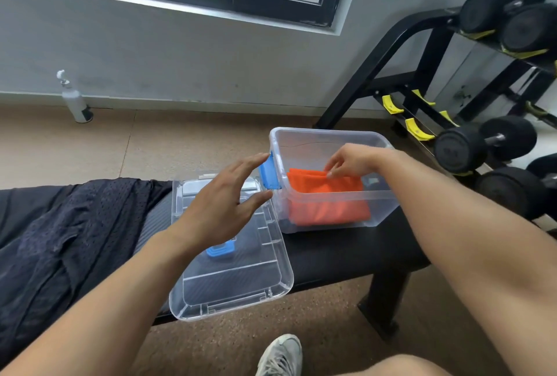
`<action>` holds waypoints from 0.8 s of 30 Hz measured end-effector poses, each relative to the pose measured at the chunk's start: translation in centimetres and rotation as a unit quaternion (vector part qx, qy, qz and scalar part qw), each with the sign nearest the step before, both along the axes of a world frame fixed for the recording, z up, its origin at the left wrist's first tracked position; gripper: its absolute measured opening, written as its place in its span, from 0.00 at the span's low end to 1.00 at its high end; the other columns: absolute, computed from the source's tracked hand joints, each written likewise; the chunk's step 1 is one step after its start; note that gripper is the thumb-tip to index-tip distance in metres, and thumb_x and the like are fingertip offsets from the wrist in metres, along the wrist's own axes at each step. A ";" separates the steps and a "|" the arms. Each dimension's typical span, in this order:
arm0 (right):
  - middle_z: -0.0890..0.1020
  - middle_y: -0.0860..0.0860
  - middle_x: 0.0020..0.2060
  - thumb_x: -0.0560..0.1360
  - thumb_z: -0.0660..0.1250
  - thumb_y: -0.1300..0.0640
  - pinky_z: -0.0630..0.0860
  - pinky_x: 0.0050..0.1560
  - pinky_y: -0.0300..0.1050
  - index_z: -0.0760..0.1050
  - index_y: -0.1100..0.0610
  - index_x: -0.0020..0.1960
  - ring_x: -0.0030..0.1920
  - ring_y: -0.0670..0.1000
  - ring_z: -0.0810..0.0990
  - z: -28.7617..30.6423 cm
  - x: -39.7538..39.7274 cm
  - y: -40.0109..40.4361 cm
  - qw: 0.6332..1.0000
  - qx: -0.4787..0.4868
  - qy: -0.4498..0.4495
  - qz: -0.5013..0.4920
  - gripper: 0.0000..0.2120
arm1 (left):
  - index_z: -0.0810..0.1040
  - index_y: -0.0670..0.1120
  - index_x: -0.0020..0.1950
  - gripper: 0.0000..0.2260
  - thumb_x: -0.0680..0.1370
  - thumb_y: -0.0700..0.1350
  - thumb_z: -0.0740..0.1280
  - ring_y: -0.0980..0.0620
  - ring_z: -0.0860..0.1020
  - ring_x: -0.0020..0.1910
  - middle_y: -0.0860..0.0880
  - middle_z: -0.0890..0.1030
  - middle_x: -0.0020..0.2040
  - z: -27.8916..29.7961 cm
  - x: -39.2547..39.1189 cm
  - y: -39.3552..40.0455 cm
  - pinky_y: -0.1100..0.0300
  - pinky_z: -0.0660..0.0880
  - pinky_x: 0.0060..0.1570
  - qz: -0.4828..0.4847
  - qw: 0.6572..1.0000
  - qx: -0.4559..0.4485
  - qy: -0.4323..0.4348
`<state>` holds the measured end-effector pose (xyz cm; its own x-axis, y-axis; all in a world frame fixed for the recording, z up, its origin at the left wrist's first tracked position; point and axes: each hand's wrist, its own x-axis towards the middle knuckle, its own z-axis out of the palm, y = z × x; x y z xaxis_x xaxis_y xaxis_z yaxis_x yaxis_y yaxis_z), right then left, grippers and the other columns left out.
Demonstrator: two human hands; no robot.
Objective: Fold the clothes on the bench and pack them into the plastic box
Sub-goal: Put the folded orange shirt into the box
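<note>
**Orange garment in the box, one hand on it**

The right hand [351, 161] reached down into the plastic box [331, 137] from above, wrist bent, its fingertips pinching the top fold of the orange garment [328, 198]. The left hand [223, 207] hovered above the lid [271, 273] with fingers straight and spread, gripping nothing; its fingertips came near the blue latch [269, 175] on the box's left end, though whether they touched it could not be told.

The folded orange garment sat inside the box, filling most of its floor and showing through the clear near wall. The box stood on the right part of the black bench [346, 252]. The lid lay upside down just beside it on the left, its near edge overhanging the bench. A dark mesh garment [60, 240] (still unfolded and rumpled) was spread over the left part of the bench, running out of view at the left edge.

Behind the bench stood a dumbbell rack [422, 74] with several dumbbells [485, 140]. A white bottle [75, 101] stood on the floor by the wall. A grey shoe [280, 354] showed at the bottom edge.

The left forearm covered part of the lid, and the second blue latch [220, 250] showed only partly through the clear plastic.
</note>
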<state>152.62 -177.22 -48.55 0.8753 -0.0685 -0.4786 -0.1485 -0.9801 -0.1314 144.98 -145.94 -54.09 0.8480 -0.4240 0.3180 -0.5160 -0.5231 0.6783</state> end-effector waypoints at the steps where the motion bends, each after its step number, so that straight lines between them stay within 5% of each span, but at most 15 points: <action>1: 0.84 0.47 0.55 0.76 0.73 0.49 0.76 0.54 0.43 0.81 0.51 0.63 0.54 0.50 0.81 0.5 -0.1 0.4 0.999 -0.016 -0.039 0.007 0.16 | 0.63 0.57 0.80 0.27 0.81 0.54 0.67 0.57 0.67 0.74 0.57 0.69 0.76 0.0 0.0 0.1 0.65 0.61 0.68 -0.001 1.000 0.004 0.003; 5: 0.84 0.46 0.45 0.73 0.76 0.54 0.72 0.37 0.36 0.83 0.52 0.52 0.41 0.43 0.80 1.9 -1.1 3.2 0.989 0.011 -0.140 0.048 0.08 | 0.63 0.56 0.80 0.28 0.81 0.55 0.66 0.56 0.67 0.75 0.56 0.69 0.77 0.1 -0.2 0.3 0.60 0.63 0.72 -0.003 1.000 0.015 0.018; 10: 0.82 0.46 0.56 0.77 0.71 0.51 0.71 0.52 0.42 0.80 0.48 0.65 0.52 0.48 0.78 -1.4 -2.2 5.9 0.993 -0.042 0.014 0.111 0.17 | 0.63 0.55 0.80 0.28 0.81 0.55 0.67 0.55 0.67 0.75 0.55 0.69 0.77 0.2 -0.5 1.3 0.62 0.61 0.70 0.017 0.999 0.021 0.032; 15: 0.81 0.46 0.59 0.76 0.69 0.46 0.76 0.62 0.49 0.76 0.42 0.69 0.58 0.52 0.80 -0.1 -2.1 6.5 0.996 -0.039 0.019 0.072 0.21 | 0.63 0.54 0.80 0.27 0.82 0.55 0.66 0.54 0.66 0.76 0.54 0.68 0.78 0.2 -0.9 3.5 0.60 0.61 0.72 0.038 0.997 0.044 0.057; 19: 0.84 0.45 0.58 0.76 0.70 0.48 0.76 0.60 0.49 0.79 0.43 0.63 0.58 0.52 0.81 3.7 -2.9 9.8 0.974 -0.062 -0.216 0.017 0.15 | 0.65 0.53 0.79 0.27 0.81 0.55 0.67 0.53 0.67 0.76 0.54 0.69 0.77 0.4 -1.2 6.4 0.56 0.63 0.74 0.062 0.993 0.066 0.071; 22: 0.85 0.42 0.46 0.75 0.70 0.50 0.78 0.53 0.47 0.82 0.45 0.54 0.49 0.49 0.83 5.5 -4.9 15.9 0.912 0.110 -0.395 0.021 0.08 | 0.67 0.52 0.78 0.27 0.81 0.55 0.68 0.53 0.66 0.76 0.53 0.69 0.77 0.0 -1.5 8.8 0.54 0.63 0.76 0.090 0.988 0.085 0.088; 24: 0.84 0.42 0.41 0.76 0.72 0.52 0.78 0.45 0.40 0.82 0.47 0.50 0.41 0.44 0.82 5.3 -6.9 20.9 0.885 0.242 -0.391 0.068 0.04 | 0.70 0.51 0.77 0.27 0.79 0.56 0.69 0.51 0.63 0.78 0.52 0.70 0.77 -0.6 -1.9 10.7 0.53 0.61 0.77 0.102 0.981 0.131 0.104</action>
